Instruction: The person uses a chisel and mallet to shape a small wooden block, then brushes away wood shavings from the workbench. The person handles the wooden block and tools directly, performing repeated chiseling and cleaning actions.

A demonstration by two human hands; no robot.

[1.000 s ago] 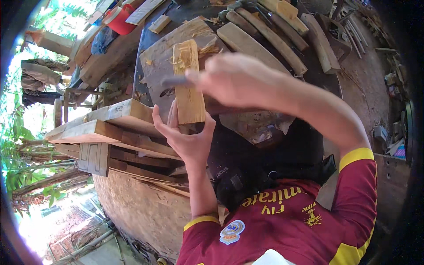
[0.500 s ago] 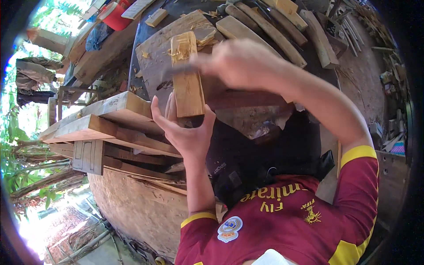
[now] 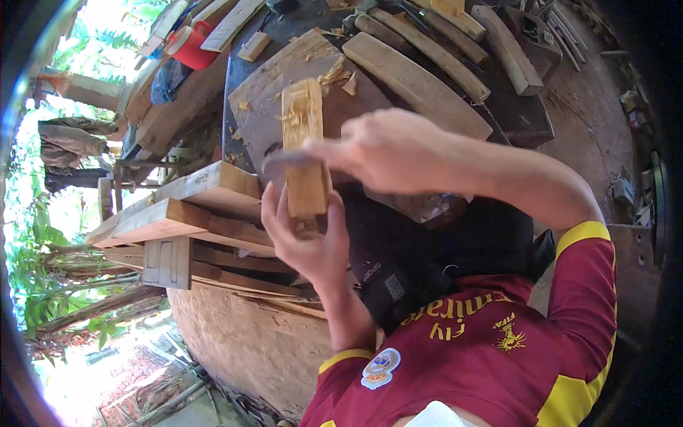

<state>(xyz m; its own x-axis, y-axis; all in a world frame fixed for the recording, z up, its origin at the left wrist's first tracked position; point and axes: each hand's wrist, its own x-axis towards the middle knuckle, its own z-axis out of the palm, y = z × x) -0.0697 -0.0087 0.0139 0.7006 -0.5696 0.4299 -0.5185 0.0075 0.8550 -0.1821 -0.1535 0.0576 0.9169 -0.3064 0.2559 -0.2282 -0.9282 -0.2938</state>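
My left hand (image 3: 306, 242) grips the lower end of a pale wooden block (image 3: 302, 103), thumb on its right side and fingers at its left. My right hand (image 3: 370, 146) is closed on a dark blade-like tool (image 3: 283, 168), blurred by motion and lying crosswise over the lower half of the block. Curls and roughened wood show on the upper half. The block's top end is over a worn, dark board (image 3: 256, 107) strewn with shavings (image 3: 333, 71).
Wooden-handled tools (image 3: 427, 50) and long timber pieces (image 3: 413, 85) lie at the back right. A red jug (image 3: 191, 44) and blue bag (image 3: 169, 84) sit at the back left, above stacked planks (image 3: 167, 213). A small wood block (image 3: 254, 47) lies at the back.
Compared with earlier, both hands and the block sit lower in the picture. The tool has moved down the block, from its middle toward its lower end.
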